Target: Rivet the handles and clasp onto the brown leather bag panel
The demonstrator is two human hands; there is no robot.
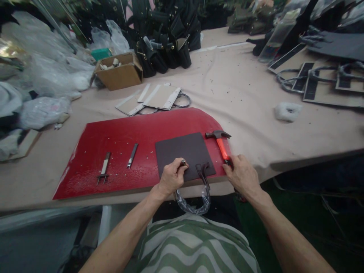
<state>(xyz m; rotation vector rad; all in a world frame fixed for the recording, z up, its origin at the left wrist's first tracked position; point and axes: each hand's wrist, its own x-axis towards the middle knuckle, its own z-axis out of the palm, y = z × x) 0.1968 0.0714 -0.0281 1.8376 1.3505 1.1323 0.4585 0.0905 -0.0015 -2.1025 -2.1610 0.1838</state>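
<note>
A dark brown leather panel (184, 151) lies on a red cutting board (119, 144) at the table's near edge. Its plastic-wrapped handle loop (196, 203) hangs off the edge toward me. My left hand (170, 176) presses on the panel's near left corner, its fingers pinched on a small metal punch (183, 162) standing there. My right hand (241, 174) rests on the grip of an orange-handled claw hammer (220, 142), which lies on the board just right of the panel.
Two metal punch tools (104, 168) (132, 155) lie on the board's left part. Beyond it are beige card panels (159, 96), a cardboard box (119, 70), black bags (167, 41) and plastic-wrapped bundles (42, 76). Bag parts with straps (321, 81) lie at the right.
</note>
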